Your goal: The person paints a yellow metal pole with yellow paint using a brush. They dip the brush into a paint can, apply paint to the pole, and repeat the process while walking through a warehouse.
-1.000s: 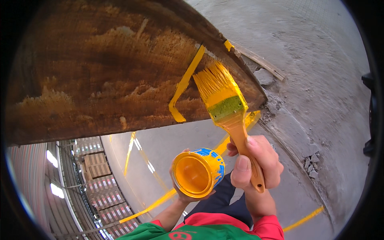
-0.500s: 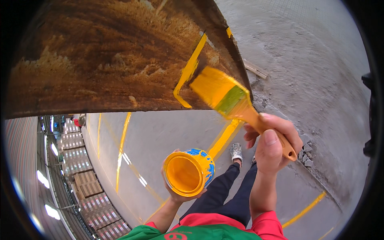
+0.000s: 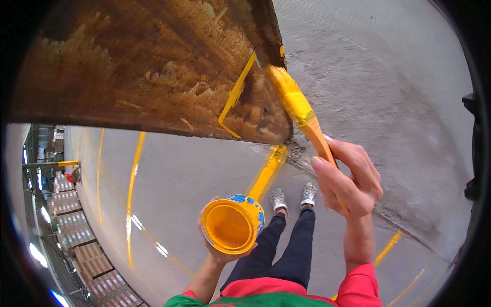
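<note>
My right hand [image 3: 353, 176] grips the orange wooden handle of a wide paintbrush [image 3: 302, 110], its bristles coated in yellow. The bristle tip meets the right-hand edge of a rusty brown panel [image 3: 153, 77], close to a small yellow patch. A bent yellow paint stroke [image 3: 236, 94] marks the panel just left of the brush. Lower down, my left hand [image 3: 209, 240] is wrapped round a paint can [image 3: 258, 212], blue and smeared with yellow. Yellow paint shows inside the can, whose mouth faces up toward me.
Yellow lines [image 3: 135, 179] run over the grey concrete floor [image 3: 179, 169]. Beneath the panel's corner lies broken rubble [image 3: 296, 151]. Stacked pallets [image 3: 92, 258] stand along the far left. My feet in patterned clogs [image 3: 308, 194] are below the panel.
The brush has gone from beside the bent stroke to the panel's right edge, turning more upright and edge-on. The view has shifted, and the can appears slightly farther left.
</note>
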The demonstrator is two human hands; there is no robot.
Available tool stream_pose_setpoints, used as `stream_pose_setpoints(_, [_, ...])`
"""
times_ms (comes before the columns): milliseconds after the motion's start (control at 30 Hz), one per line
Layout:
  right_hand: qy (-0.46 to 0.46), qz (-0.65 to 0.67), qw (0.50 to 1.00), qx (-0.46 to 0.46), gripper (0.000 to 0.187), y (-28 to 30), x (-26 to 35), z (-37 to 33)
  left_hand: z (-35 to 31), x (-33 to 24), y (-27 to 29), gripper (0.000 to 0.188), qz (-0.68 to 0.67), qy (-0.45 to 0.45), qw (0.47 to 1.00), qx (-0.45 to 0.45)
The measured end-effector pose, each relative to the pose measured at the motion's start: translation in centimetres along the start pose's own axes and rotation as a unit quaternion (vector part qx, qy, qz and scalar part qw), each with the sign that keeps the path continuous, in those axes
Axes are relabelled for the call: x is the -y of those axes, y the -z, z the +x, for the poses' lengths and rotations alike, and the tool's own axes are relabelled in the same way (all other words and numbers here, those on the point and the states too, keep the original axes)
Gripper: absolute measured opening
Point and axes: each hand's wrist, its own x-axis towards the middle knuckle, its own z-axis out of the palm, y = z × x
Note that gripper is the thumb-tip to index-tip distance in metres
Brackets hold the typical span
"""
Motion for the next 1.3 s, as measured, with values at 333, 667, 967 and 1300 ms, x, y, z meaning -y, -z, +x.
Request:
stream_pose_setpoints(333, [0.211,-0.027,0.957,0.199,0.03,3.0,-4.0,4.9,-0.6,0.9,-0.9,0.13,-0.042,0.002,0.999,0.007])
stream_pose_setpoints(667, [0.265,-0.03,0.926,0.267,0.022,3.7,-4.4,10.3,-0.7,0.0,-1.9,0.135,-0.008,-0.002,0.999,0.032])
stream_pose_setpoints(967, [0.287,-0.052,0.918,0.27,0.022,3.8,-5.1,11.7,-0.4,-0.8,-2.3,0.125,-0.03,0.008,1.0,0.003])
stream_pose_setpoints(1300, [0.275,-0.067,0.921,0.268,0.019,3.3,-4.8,11.1,-0.9,-0.2,-1.9,0.127,-0.033,0.018,0.999,0.006])
